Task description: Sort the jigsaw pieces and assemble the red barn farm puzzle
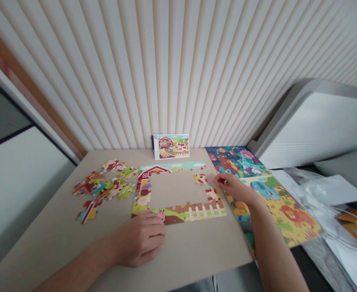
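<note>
A farm jigsaw puzzle point(178, 215) lies on the table with its border joined and its middle open, showing bare tabletop. My left hand point(143, 239) rests in a loose fist at the lower left corner, touching the border near a pink pig. At the right side, my right hand point(231, 186) hovers by a gap in the border, thumb and fingers pinched together. Anything between those fingertips is too small to make out. A cow-patterned puzzle piece point(200, 179) lies inside the frame, just left of the right fingers. Loose puzzle pieces point(111, 182) are heaped on the left.
A picture card point(174, 147) of the farm scene leans against the pleated wall point(166, 73). Colourful animal picture boards point(281, 211) lie along the right, partly past the table edge. Beyond them are clear plastic wrapping point(315, 186) and a grey-white padded surface point(324, 125).
</note>
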`<state>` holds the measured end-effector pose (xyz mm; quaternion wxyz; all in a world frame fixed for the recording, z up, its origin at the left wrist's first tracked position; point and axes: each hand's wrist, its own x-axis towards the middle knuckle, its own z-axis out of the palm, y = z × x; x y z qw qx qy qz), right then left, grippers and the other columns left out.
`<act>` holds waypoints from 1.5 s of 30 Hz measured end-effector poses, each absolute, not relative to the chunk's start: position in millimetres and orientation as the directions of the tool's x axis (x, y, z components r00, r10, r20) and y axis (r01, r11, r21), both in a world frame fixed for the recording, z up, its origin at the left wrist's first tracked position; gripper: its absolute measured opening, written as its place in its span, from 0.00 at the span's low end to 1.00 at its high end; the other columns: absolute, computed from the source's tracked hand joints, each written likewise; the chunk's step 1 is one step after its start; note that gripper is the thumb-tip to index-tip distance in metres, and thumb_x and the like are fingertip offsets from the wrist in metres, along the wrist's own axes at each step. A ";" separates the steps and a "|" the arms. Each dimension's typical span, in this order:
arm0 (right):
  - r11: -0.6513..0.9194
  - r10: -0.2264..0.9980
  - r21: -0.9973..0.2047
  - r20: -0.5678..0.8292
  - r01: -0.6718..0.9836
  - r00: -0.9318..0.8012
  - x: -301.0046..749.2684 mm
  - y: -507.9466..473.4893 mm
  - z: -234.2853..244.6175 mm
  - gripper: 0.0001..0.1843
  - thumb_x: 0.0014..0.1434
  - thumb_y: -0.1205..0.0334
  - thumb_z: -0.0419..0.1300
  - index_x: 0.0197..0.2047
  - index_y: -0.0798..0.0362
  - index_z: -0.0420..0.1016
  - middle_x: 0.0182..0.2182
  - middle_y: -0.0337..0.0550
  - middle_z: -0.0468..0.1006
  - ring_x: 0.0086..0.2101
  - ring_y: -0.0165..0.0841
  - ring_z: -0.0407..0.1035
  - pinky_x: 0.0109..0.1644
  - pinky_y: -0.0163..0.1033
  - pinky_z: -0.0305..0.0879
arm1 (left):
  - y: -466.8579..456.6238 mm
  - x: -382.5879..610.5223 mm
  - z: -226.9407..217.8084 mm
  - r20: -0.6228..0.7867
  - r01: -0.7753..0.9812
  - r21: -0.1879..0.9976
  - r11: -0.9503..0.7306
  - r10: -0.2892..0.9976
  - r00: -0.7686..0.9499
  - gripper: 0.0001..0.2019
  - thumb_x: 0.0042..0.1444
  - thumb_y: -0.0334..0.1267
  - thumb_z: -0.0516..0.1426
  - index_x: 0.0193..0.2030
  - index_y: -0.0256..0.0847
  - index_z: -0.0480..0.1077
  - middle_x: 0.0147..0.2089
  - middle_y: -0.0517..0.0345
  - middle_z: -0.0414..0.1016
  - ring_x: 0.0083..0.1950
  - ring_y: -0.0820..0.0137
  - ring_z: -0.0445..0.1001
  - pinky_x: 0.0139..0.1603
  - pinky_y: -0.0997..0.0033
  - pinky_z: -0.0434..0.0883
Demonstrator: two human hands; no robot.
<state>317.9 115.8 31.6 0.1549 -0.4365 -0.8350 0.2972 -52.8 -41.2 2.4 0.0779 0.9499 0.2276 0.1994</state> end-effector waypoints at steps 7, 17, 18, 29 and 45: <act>0.312 0.781 -0.681 -0.214 0.663 -0.587 320.8 119.3 16.5 0.09 0.57 0.57 0.64 0.39 0.52 0.77 0.29 0.39 0.77 0.30 0.33 0.69 0.33 0.35 0.61 | -40.6 -53.8 -0.1 0.349 0.399 0.216 -0.891 0.452 0.821 0.05 0.61 0.32 0.55 0.41 0.41 0.71 0.40 0.54 0.78 0.45 0.64 0.73 0.59 0.56 0.67; 0.431 0.891 -0.549 0.137 0.716 -0.432 315.5 129.9 18.2 0.13 0.66 0.55 0.54 0.41 0.52 0.77 0.31 0.42 0.78 0.31 0.34 0.69 0.37 0.38 0.63 | -39.5 -52.0 2.4 0.365 0.433 0.195 -0.880 0.475 0.801 0.07 0.64 0.35 0.56 0.46 0.42 0.74 0.44 0.52 0.78 0.48 0.64 0.73 0.60 0.60 0.68; 0.436 0.897 -0.522 0.184 0.733 -0.403 314.1 132.4 15.7 0.13 0.66 0.56 0.54 0.42 0.52 0.77 0.32 0.44 0.78 0.32 0.35 0.70 0.38 0.39 0.63 | -39.8 -51.5 3.2 0.364 0.436 0.200 -0.877 0.480 0.798 0.07 0.64 0.35 0.56 0.46 0.42 0.74 0.44 0.52 0.78 0.48 0.64 0.73 0.60 0.60 0.68; 0.524 0.848 -0.464 0.204 0.714 -0.490 286.3 129.9 -4.4 0.23 0.67 0.49 0.57 0.61 0.48 0.75 0.45 0.50 0.75 0.46 0.40 0.70 0.54 0.45 0.64 | -39.4 -49.9 3.4 0.352 0.441 0.194 -0.876 0.482 0.802 0.06 0.62 0.33 0.57 0.45 0.42 0.72 0.43 0.53 0.77 0.49 0.64 0.73 0.60 0.60 0.68; 0.171 0.954 -0.913 0.059 0.370 -0.294 301.1 138.4 4.1 0.31 0.57 0.47 0.65 0.61 0.50 0.69 0.34 0.41 0.79 0.36 0.38 0.76 0.41 0.42 0.72 | -35.7 -50.9 5.0 0.359 0.443 0.185 -0.877 0.480 0.801 0.07 0.62 0.30 0.55 0.45 0.40 0.72 0.43 0.51 0.78 0.48 0.64 0.73 0.57 0.61 0.69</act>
